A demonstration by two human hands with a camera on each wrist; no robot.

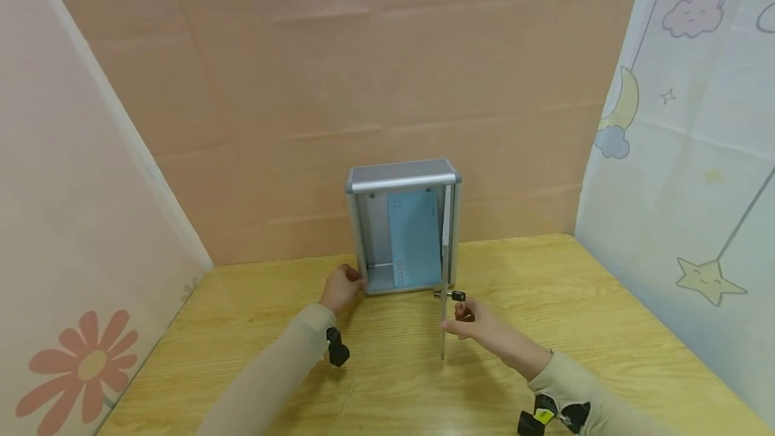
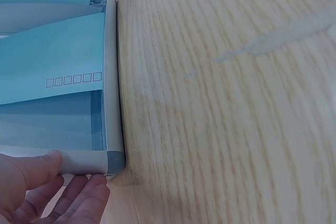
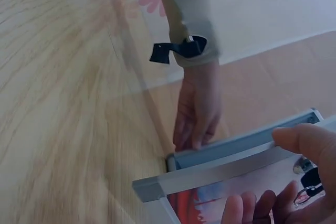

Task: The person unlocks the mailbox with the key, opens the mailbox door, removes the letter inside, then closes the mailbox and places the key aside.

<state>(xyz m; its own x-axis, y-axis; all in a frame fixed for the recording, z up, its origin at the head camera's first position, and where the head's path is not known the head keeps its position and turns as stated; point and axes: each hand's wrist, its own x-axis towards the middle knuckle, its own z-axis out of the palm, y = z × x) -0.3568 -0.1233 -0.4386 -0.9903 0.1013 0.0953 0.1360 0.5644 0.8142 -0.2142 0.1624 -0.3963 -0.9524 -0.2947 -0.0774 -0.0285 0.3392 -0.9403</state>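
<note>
A silver-framed metal box (image 1: 401,178) stands upright at the back of the table, its door (image 1: 445,274) swung out toward me. Leaning inside it is a light blue envelope (image 1: 414,237) with a row of small red squares, seen closer as the envelope (image 2: 58,56) in the left wrist view. My left hand (image 1: 342,286) grips the box's lower left side, thumb on the front frame. With thumb and fingers, my right hand (image 1: 484,328) pinches the door's free edge. A black-headed key (image 1: 458,296) sticks out of the door's lock beside those fingers; a ring (image 3: 303,196) hangs there.
The wood-grain table (image 1: 290,369) reaches back to a peach cloth backdrop (image 1: 363,73). Pale printed cloths hang at the left (image 1: 91,221) and right (image 1: 678,207). Each sleeve carries a black wrist mount, such as the left mount (image 1: 336,347).
</note>
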